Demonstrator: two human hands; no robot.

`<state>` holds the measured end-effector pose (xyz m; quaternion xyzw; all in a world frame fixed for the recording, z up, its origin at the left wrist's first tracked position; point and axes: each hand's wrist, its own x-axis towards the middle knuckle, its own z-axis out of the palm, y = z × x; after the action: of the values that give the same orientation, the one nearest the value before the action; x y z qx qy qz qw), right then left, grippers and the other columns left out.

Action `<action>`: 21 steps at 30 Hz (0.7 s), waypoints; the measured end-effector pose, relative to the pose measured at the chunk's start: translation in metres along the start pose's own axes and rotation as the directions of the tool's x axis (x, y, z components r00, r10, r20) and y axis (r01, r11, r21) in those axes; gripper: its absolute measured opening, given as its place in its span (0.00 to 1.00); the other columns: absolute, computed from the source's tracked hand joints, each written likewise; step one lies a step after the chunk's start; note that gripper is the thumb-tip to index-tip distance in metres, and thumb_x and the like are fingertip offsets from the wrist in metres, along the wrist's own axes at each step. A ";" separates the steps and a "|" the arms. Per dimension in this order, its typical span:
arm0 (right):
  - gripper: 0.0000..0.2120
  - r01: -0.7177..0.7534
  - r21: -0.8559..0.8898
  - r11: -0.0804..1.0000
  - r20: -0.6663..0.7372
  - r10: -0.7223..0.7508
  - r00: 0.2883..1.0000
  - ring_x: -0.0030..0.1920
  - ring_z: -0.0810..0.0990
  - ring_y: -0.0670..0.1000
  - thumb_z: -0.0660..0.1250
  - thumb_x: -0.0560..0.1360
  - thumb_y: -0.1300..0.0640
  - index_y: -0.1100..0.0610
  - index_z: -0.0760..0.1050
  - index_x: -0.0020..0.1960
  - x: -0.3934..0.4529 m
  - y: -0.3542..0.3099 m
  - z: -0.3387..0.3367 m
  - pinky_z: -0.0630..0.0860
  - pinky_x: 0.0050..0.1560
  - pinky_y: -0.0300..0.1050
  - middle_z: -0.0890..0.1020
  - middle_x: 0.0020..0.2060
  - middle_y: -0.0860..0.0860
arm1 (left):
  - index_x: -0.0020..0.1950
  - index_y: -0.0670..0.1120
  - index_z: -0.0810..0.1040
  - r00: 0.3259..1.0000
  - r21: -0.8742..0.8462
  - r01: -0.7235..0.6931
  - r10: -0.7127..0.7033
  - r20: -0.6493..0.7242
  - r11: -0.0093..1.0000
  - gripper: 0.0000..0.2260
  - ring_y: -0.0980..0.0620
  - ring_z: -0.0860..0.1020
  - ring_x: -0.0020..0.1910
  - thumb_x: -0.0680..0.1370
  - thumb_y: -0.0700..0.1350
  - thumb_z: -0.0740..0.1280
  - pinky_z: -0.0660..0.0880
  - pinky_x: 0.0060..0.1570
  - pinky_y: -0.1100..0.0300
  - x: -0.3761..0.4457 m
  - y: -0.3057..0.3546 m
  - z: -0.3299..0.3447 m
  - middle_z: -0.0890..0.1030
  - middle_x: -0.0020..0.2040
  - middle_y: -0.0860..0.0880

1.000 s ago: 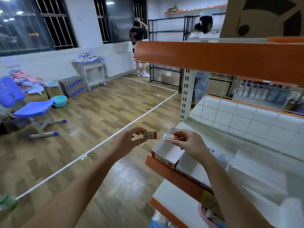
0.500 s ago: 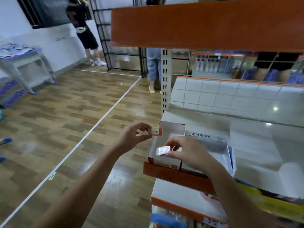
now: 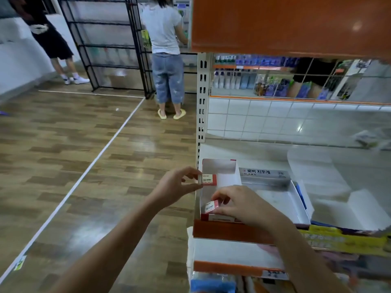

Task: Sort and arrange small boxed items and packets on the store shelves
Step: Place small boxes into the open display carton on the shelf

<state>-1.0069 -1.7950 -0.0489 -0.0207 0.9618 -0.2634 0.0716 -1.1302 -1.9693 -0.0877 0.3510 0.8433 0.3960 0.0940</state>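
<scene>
Two small packs in play: my right hand (image 3: 243, 205) pinches one pack (image 3: 211, 206) low inside open red box (image 3: 218, 166) at shelf (image 3: 243, 151) near-left corner; my left hand (image 3: 177, 187) pinches second pack (image 3: 209, 179) just above box's left wall. Risk: loose pinch, pack tips flat or drops over shelf edge to floor. Grey box (image 3: 273, 182) touching on right, crowds wrist. Two people far off, no obstacle.

Both forearms are bare to the frame's edge, and neither the left hand (image 3: 177, 188) nor the right hand (image 3: 243, 205) wears anything.
</scene>
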 end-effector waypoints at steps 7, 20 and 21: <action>0.10 -0.025 -0.003 1.000 0.059 0.025 0.998 0.48 0.75 0.41 0.63 0.77 0.50 0.47 0.78 0.56 -0.001 -0.003 0.000 0.69 0.46 0.34 0.81 0.50 0.43 | 0.54 0.55 0.78 0.997 -0.011 -0.055 0.055 0.051 0.998 0.12 0.66 0.76 0.48 0.72 0.48 0.72 0.74 0.48 0.65 0.005 -0.003 -0.004 0.78 0.46 0.63; 0.09 -0.061 -0.030 0.998 0.078 0.063 0.995 0.44 0.74 0.39 0.65 0.76 0.54 0.50 0.81 0.54 0.002 -0.005 0.002 0.66 0.41 0.28 0.81 0.51 0.44 | 0.52 0.58 0.76 0.992 0.045 -0.063 0.057 0.116 0.997 0.11 0.65 0.75 0.46 0.72 0.49 0.72 0.75 0.47 0.65 0.006 0.009 -0.011 0.77 0.46 0.63; 0.09 -0.054 -0.024 0.998 0.073 0.055 0.996 0.43 0.73 0.37 0.65 0.77 0.54 0.50 0.80 0.55 0.001 -0.006 -0.002 0.66 0.41 0.27 0.81 0.51 0.44 | 0.51 0.59 0.76 0.991 0.044 -0.055 0.050 0.121 0.998 0.10 0.64 0.76 0.45 0.72 0.49 0.72 0.74 0.45 0.66 0.007 0.013 -0.012 0.78 0.45 0.62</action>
<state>-1.0079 -1.7990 -0.0445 -0.0050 0.9616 -0.2496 0.1139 -1.1336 -1.9665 -0.0695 0.3984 0.8357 0.3564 0.1259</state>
